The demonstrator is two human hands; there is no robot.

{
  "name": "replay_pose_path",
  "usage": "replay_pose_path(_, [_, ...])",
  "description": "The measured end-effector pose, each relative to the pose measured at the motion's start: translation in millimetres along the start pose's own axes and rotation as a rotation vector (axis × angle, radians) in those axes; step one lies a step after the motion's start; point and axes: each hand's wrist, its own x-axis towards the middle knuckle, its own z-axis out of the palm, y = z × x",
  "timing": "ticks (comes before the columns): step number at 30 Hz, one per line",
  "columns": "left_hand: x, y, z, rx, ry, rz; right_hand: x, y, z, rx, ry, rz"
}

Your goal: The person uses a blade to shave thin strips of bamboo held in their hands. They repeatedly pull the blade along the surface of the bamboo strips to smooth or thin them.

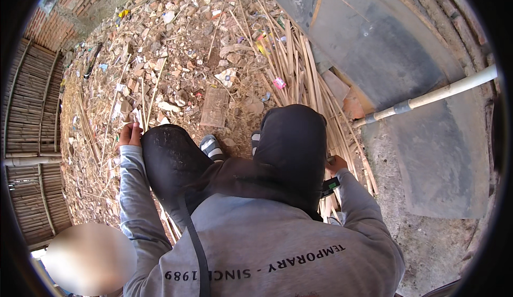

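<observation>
Crouches in black trousers (pixel 291 158), with right hand (pixel 336 163) beside the right knee (pixel 296 119), too hidden to tell spread from gripping, and left hand (pixel 130 135) outside the left knee (pixel 164 138), curled, unclear if pinching. Nearer the right hand: long, flat, tan wooden strips (pixel 315 91), running lengthwise forward and slightly left, alongside brown, stony rubble (pixel 184 35).

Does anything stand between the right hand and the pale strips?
Nothing visible does: the strips run close beside the right hand. The right leg is on the hand's left, partly hiding its fingers.
</observation>
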Motion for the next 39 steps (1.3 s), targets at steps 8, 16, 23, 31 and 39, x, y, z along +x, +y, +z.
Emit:
replay_pose_path(8, [11.0,38.9,-5.3,-0.158,0.006,0.155,-32.8,35.7,-65.4,0.062,0.101,-0.1])
replay_pose_path(16, [71.5,200.1,-74.6,-0.775,0.11,0.175,-110.9,-5.9,-157.1,0.281,-0.068,0.149])
replay_pose_path(23, [85.9,283.1,18.5,0.097,-0.079,0.515,-168.8,-55.4,-218.3,0.024,0.024,-0.106])
replay_pose_path(31, [-27.5,300.0,130.3,0.726,-0.367,1.239,-230.4,-171.4,-278.5,-0.066,-0.04,-0.298])
replay_pose_path(39, [-48.1,273.7,89.0,0.655,-0.373,1.413,-249.4,-278.1,-296.5,-0.193,-0.24,-0.419])
